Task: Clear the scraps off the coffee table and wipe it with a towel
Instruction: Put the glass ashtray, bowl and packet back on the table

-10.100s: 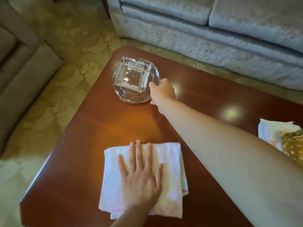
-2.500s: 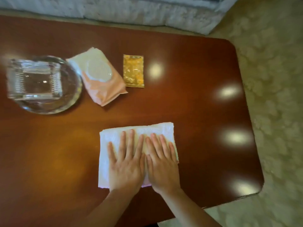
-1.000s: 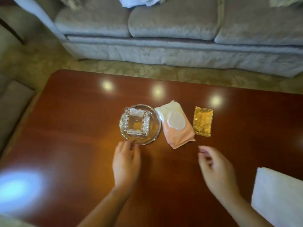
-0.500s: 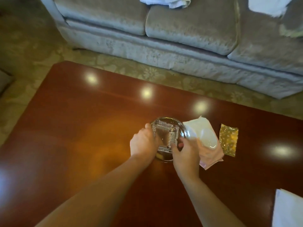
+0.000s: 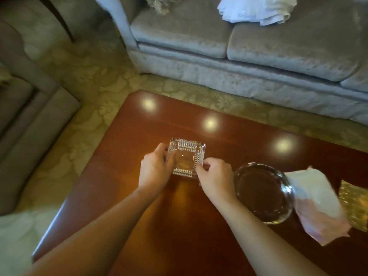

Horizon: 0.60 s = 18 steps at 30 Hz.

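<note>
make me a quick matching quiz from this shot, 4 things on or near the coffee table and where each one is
Things:
1. square glass ashtray
2. round glass dish
3. gold packet
4. white cloth

Places:
A. on the sofa cushions
B. at the table's right edge of view
C. held between the left hand and right hand
D. beside the wipes pack

Pairs: 1-C, 2-D, 3-B, 4-A

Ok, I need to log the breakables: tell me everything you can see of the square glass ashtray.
The square glass ashtray is clear cut glass with ribbed, notched rims and a smooth round well. It looks empty and sits level, open side up, left of the round glass dish. The left hand grips its left edge, the right hand its near right corner.
</note>
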Each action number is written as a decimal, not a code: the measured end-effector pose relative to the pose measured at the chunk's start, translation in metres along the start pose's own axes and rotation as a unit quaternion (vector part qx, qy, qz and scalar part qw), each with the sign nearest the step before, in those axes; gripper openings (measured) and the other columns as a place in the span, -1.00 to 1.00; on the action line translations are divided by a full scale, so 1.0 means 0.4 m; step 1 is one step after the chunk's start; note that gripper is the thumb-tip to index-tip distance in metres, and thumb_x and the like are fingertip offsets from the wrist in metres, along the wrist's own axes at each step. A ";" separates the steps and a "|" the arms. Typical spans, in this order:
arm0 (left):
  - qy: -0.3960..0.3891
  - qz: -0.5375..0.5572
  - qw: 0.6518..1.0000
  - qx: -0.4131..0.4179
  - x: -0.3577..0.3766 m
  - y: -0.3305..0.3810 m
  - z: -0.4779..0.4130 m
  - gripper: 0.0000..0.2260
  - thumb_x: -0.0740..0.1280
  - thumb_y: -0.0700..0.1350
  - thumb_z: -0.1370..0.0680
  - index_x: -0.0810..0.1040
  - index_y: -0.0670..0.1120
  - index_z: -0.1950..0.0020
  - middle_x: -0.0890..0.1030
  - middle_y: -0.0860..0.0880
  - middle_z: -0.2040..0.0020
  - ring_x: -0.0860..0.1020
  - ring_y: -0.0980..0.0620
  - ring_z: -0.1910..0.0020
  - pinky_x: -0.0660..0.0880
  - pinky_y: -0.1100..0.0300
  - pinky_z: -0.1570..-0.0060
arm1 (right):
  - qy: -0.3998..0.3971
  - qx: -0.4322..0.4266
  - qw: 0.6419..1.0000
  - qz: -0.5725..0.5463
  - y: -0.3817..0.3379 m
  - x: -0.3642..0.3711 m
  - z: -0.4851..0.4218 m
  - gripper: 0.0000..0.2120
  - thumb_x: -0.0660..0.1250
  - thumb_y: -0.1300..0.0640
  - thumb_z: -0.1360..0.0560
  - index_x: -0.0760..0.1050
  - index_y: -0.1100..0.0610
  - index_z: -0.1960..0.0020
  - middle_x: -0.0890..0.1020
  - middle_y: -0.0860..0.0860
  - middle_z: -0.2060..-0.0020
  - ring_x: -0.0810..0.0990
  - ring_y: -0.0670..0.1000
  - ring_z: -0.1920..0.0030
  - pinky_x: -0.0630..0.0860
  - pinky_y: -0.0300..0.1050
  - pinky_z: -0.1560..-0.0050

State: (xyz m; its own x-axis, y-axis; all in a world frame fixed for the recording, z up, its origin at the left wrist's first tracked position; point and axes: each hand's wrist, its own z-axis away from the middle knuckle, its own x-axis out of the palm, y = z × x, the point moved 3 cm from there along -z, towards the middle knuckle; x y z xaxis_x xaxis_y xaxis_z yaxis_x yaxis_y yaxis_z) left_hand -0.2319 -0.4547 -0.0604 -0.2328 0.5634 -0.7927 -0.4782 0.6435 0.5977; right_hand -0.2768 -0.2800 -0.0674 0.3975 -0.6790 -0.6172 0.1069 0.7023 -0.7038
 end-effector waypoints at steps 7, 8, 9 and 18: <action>0.008 -0.106 0.994 -0.003 -0.118 -0.229 -0.308 -0.83 0.33 0.01 -0.57 0.54 -0.08 0.08 0.57 -0.04 0.13 0.55 -0.11 0.18 0.43 0.07 0.25 | 0.003 -0.028 0.999 0.039 -0.216 0.246 -0.210 -0.65 0.35 0.06 -0.61 0.52 0.12 0.34 0.65 0.02 0.42 0.69 0.05 0.38 0.70 0.05 0.28; 0.009 -0.112 0.994 0.008 -0.123 -0.242 -0.344 -0.83 0.33 0.00 -0.58 0.55 -0.11 0.07 0.54 -0.05 0.11 0.53 -0.12 0.17 0.40 0.08 0.24 | 0.008 -0.025 0.999 0.035 -0.233 0.272 -0.230 -0.63 0.34 0.07 -0.61 0.47 0.10 0.36 0.66 0.03 0.40 0.71 0.07 0.36 0.70 0.05 0.28; 0.014 -0.112 0.994 0.011 -0.131 -0.255 -0.378 -0.82 0.33 -0.02 -0.58 0.55 -0.13 0.07 0.52 -0.07 0.10 0.51 -0.13 0.17 0.39 0.08 0.22 | 0.014 -0.021 0.999 0.027 -0.248 0.302 -0.252 -0.63 0.34 0.06 -0.60 0.45 0.08 0.37 0.67 0.04 0.38 0.72 0.09 0.34 0.71 0.06 0.26; -0.009 -0.119 0.993 0.003 -0.112 -0.291 -0.537 -0.75 0.40 0.00 -0.58 0.45 -0.10 0.18 0.53 -0.07 0.18 0.54 -0.19 0.17 0.45 0.06 0.19 | 0.050 0.016 0.998 0.034 -0.300 0.359 -0.387 -0.69 0.33 0.06 -0.57 0.58 0.17 0.30 0.69 0.09 0.38 0.74 0.16 0.30 0.72 0.12 0.16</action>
State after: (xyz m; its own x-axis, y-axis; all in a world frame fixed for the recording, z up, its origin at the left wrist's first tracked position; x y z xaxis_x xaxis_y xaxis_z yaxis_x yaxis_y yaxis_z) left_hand -0.3479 -0.6662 -0.1201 -0.0986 0.4042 -0.9093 -0.5134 0.7622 0.3944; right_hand -0.3736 -0.4950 -0.1260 0.3130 -0.6461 -0.6961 0.1129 0.7531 -0.6482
